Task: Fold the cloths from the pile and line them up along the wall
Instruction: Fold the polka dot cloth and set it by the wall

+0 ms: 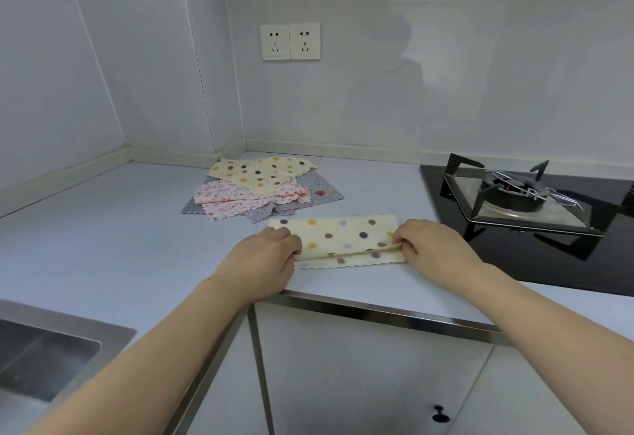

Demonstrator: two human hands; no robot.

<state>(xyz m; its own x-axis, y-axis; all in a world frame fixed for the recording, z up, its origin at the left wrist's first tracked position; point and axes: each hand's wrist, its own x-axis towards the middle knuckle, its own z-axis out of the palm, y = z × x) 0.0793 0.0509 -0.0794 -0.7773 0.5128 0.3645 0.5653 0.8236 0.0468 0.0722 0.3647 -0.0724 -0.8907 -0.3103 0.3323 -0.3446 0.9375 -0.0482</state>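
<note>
Nearest, the left hand [264, 256] and the right hand [429, 246] each pinch an end of the cream dotted cloth [343, 237], folded over on the counter [137, 228] near its front edge. Beyond lies the pile [260, 187] of unfolded cloths, just short of the wall [377, 91]; the stove [528, 201] sits to the right.

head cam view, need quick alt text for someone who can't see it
Two hands, left hand and right hand, pinch the ends of a cream polka-dot cloth being folded on a pale counter. Behind it lies a pile of unfolded cloths; a gas burner sits right, a sink lower left.
</note>
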